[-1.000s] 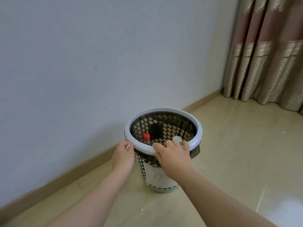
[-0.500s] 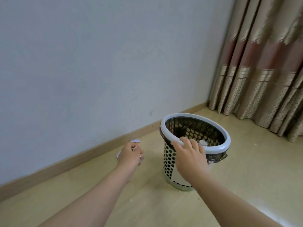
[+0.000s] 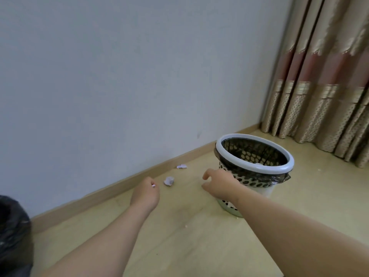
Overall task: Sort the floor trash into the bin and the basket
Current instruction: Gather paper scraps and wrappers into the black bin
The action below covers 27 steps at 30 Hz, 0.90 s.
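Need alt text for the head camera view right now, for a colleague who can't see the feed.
Both bare hands reach over a wood floor toward two crumpled paper scraps by the baseboard, left hand loosely curled, right hand open. A perforated basket with a black liner stands right; a black bin bag shows at far left.

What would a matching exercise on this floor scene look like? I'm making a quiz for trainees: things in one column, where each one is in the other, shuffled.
Things:
1. perforated basket
2. crumpled paper ball
3. black bag
4. curtain

Places:
A. at the left edge of the view
B. hanging at the right, down to the floor
C. on the floor just ahead of the left hand
D. standing behind the right hand, lined with a dark bag

Pairs: 1-D, 2-C, 3-A, 4-B
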Tool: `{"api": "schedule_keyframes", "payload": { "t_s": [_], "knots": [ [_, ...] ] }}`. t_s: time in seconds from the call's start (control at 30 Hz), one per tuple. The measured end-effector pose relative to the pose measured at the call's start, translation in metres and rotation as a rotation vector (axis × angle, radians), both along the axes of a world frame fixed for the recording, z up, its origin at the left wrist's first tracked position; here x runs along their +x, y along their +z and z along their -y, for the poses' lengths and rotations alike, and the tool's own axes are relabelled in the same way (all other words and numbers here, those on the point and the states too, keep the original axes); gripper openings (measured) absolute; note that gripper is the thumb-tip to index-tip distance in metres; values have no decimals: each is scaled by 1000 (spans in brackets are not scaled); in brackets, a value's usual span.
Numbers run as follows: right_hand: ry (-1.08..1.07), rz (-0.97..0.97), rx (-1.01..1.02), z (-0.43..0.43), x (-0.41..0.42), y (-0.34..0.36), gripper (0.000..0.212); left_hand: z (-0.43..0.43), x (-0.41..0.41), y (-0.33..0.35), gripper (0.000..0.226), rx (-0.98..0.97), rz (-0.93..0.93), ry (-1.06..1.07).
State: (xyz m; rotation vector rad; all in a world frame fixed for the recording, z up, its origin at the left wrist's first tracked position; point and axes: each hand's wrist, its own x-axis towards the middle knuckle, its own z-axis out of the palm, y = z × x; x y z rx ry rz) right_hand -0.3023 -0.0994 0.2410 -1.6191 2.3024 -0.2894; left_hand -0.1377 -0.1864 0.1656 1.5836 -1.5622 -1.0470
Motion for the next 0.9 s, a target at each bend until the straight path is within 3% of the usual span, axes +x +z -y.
{"api": "schedule_keyframes", "payload": {
  "t_s": [0.2, 0.47, 0.7, 0.9],
  "knots": [
    [0, 128, 105, 66, -26, -53, 32, 35, -15, -31, 23, 44, -30, 51],
    [-24, 315, 192, 245, -56, -140, 26, 193, -53, -92, 27, 230, 41, 40],
    [-84, 327, 346, 293, -56, -92, 26, 235, -46, -57, 27, 378, 173, -39],
    [-99, 353, 381, 316, -67, -82, 28, 256, -64, -40, 33, 357, 348, -240]
  ]
}}
